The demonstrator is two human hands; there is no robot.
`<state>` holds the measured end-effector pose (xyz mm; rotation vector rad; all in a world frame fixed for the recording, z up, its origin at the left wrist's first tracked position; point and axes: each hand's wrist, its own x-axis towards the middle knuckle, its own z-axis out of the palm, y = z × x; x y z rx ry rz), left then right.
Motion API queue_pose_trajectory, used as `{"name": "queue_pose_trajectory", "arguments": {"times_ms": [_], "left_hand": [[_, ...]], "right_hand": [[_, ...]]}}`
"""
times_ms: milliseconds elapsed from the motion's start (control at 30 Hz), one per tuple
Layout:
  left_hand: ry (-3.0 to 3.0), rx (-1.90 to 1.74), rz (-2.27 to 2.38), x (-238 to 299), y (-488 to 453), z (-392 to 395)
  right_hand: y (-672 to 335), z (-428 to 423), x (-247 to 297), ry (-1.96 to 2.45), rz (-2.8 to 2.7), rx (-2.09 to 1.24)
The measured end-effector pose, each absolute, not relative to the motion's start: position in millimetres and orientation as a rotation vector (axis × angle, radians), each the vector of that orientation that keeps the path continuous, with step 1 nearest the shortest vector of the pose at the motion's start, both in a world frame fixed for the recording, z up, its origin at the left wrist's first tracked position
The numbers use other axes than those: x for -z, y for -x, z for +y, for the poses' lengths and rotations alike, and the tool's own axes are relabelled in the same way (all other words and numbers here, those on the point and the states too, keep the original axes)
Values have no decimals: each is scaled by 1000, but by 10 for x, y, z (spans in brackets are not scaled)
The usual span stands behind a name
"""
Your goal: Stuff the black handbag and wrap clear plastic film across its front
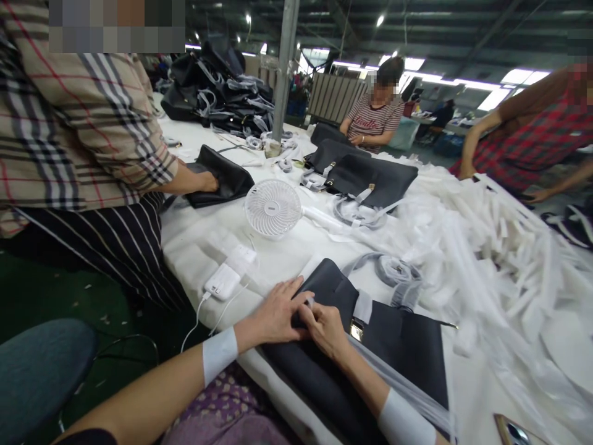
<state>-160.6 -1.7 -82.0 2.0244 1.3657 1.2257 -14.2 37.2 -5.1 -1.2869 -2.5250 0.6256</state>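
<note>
A black handbag (407, 346) lies on the white-covered table in front of me, its gold clasp (356, 329) under a strip of pale wrapping (364, 307). My left hand (278, 314) grips the bag's left edge, fingers along the side and thumb turned inward. Right beside it, my right hand (328, 327) is closed in a pinch at the same edge, with a small whitish piece of wrap (310, 301) at its fingertips. The bag's strap (393, 270), wrapped in translucent film, is coiled behind it. Where the fingers meet, the bag's edge is partly hidden.
A white fan (273, 209) and a white power bank (230, 272) with a cable lie left of the bag. White wrapping (463, 247) heaps up at right, above a phone (512, 429). Co-workers stand around; one person's hand (208, 182) touches another black bag (227, 175).
</note>
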Motion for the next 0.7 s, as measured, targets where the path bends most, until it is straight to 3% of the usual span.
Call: {"name": "queue_pose_trajectory", "arguments": {"times_ms": [167,333,700], "left_hand": [[-1773,-1414,1518,753,1518,-211],[-1535,-1590,1690,627,1362,-191],[-1580,-1659,1846,777,1262,-26]], "right_hand": [[112,363,-12,1252,-2485,-753],[95,362,1,1209,-2457,-673],[-9,359,29,1167,-2481,-522]]}}
